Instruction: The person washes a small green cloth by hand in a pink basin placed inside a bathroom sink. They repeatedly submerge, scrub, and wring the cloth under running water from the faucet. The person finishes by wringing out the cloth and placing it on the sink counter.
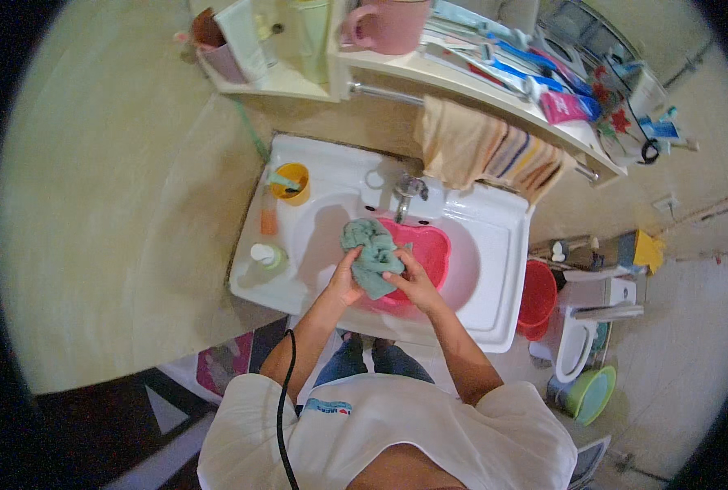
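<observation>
A crumpled green cloth [370, 260] is held up between my two hands over the sink. My left hand [346, 279] grips its left lower side, and my right hand [411, 282] pinches its right side. Under the cloth, a pink basin [431, 249] sits in the white sink [315, 282]; the cloth and my hands cover its left part. Just behind the basin stands a chrome faucet [410, 189]. Whether water is running I cannot tell.
On the sink's left ledge are a yellow cup [297, 181] and a pump bottle [269, 256]. A striped towel [486, 147] hangs from a rail under a shelf [462, 72] crowded with toothbrushes and tubes. A red bucket [537, 296] and a toilet [574, 347] stand to the right.
</observation>
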Action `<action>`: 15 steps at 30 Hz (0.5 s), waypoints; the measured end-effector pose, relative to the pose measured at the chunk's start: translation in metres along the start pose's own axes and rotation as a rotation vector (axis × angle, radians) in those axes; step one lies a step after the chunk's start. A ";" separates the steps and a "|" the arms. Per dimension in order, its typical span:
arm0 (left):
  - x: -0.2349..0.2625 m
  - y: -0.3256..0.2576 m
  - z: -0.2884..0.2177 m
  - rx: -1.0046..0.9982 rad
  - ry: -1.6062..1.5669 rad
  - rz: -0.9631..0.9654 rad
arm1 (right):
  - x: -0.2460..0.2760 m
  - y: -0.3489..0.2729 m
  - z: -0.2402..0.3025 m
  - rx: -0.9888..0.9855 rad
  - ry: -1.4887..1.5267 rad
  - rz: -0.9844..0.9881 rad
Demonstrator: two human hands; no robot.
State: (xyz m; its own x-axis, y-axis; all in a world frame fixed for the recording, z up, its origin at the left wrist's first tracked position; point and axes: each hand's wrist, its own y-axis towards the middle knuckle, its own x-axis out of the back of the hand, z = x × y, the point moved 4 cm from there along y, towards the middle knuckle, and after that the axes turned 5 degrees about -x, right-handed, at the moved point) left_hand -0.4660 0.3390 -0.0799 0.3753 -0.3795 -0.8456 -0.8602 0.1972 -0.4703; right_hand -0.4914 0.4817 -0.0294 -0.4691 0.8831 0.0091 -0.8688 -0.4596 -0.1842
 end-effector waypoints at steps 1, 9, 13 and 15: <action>0.005 -0.007 -0.005 -0.017 -0.050 0.005 | -0.005 0.002 0.020 0.090 -0.247 0.049; 0.057 -0.036 -0.021 -0.087 -0.120 0.010 | -0.025 0.048 0.040 -0.179 1.140 0.558; 0.066 -0.057 -0.013 -0.055 0.105 -0.179 | -0.095 0.042 0.034 -0.496 1.335 0.403; 0.058 -0.069 -0.022 -0.116 0.112 -0.176 | -0.097 0.045 0.010 -0.501 1.315 0.432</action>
State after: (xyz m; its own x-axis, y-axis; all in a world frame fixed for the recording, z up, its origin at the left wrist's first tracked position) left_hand -0.3921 0.2839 -0.0909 0.4883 -0.4979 -0.7167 -0.8210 0.0164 -0.5707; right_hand -0.4864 0.3744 -0.0286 0.0439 0.2633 -0.9637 -0.4290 -0.8662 -0.2562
